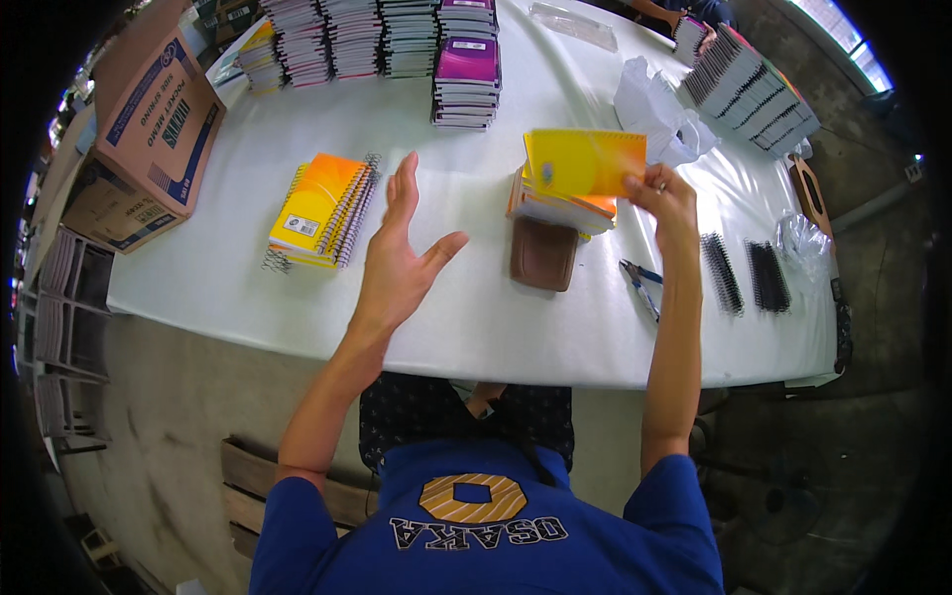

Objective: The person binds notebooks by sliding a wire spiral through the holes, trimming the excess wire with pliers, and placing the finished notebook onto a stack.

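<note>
My right hand [666, 203] pinches the right end of a yellow notepad [583, 162], its cover facing up. That notepad is above a pile of notepads [565, 210] with yellow and orange covers, partly hidden beneath it. In front of the pile sits a brown block-like object [543, 254]. My left hand [402, 248] is raised over the table, empty, with its thumb spread from the fingers. To its left lies a stack of spiral-bound yellow and orange notebooks [319, 210] with wire coils along the sides.
Pliers [643, 288] and black spiral coils [746, 276] lie at the right. Behind them are a white plastic bag [662, 111] and stacked notebooks [751, 89], with another person's hand [706, 38] beyond. Purple notebooks [466, 74] stand at the back; a cardboard box [159, 129] is left.
</note>
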A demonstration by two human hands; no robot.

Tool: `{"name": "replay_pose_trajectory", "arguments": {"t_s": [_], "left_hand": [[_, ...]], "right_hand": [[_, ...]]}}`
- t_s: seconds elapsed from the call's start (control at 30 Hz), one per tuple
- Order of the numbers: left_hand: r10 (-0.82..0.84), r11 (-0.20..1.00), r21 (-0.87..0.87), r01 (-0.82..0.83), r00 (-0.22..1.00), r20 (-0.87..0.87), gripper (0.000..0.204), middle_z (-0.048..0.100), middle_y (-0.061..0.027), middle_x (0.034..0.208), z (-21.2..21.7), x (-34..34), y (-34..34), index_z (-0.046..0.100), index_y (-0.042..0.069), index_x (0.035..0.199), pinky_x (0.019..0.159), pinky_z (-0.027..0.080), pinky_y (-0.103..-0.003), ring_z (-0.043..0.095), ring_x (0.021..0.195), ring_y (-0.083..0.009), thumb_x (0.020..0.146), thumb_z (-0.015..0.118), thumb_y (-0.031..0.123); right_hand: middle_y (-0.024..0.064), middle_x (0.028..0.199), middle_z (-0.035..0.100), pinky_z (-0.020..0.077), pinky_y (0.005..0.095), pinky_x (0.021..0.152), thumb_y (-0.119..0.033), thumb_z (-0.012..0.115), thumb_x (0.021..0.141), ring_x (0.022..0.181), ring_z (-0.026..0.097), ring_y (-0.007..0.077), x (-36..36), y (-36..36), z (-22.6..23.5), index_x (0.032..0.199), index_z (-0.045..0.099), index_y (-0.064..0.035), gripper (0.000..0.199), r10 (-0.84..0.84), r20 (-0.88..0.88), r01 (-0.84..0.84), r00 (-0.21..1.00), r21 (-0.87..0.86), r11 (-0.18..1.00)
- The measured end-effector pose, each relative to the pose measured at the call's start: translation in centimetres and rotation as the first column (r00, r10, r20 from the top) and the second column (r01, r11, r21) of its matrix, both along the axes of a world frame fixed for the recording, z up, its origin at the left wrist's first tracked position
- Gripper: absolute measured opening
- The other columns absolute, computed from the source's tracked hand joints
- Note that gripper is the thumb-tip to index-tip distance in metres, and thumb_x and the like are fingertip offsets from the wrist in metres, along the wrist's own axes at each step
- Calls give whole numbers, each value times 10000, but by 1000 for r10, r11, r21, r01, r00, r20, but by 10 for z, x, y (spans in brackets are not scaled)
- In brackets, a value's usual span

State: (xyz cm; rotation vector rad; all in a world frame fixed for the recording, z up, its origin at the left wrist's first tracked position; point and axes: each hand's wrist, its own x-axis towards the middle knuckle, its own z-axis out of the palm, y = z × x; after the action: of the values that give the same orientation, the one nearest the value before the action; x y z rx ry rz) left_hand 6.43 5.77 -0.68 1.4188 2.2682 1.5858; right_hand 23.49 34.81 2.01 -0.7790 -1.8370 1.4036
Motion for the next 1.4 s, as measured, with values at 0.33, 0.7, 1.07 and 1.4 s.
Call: {"name": "replay_pose_trajectory", "arguments": {"t_s": [0.33, 0.7, 1.07, 1.4], "left_hand": [[-447, 893, 333, 301, 671, 591, 948, 299, -191, 1563, -53, 32, -9, 41, 87, 1566, 1180, 190, -381, 261, 1463, -300, 898, 694, 246], [-217, 963, -256, 79, 793, -570, 916, 323, -159, 1547, 1, 72, 20, 263, 89, 1529, 1114, 226, -614, 260, 1437, -407, 804, 662, 481], [-544, 680, -697, 225, 792, -275, 592, 682, -87, 1130, 9, 66, 38, 460, 204, 1434, 645, 528, -415, 687, 786, -294, 889, 640, 349], [-436, 803, -560, 204, 842, -317, 660, 665, -84, 1211, -1, 59, 38, 453, 170, 1433, 668, 551, -413, 697, 882, -314, 860, 669, 417]], "right_hand": [[26, 883, 668, 496, 225, 751, 55, 708, 829, 808, 606, 87, 22, -174, -82, 1014, 609, 10, 215, 124, 24, -125, 992, 61, 990], [98, 976, 705, 539, 285, 801, 88, 645, 849, 882, 682, 152, 25, -178, -91, 1051, 608, 9, 220, 203, -87, -211, 975, -92, 973], [151, 935, 652, 485, 410, 810, -12, 658, 813, 896, 643, 278, 147, 90, -76, 948, 686, -23, 138, -849, 324, 128, 418, 904, 408], [165, 960, 620, 500, 410, 772, 31, 584, 852, 859, 626, 328, 132, 58, -51, 1040, 658, -13, 206, -470, 307, -3, 828, 839, 543]]}}
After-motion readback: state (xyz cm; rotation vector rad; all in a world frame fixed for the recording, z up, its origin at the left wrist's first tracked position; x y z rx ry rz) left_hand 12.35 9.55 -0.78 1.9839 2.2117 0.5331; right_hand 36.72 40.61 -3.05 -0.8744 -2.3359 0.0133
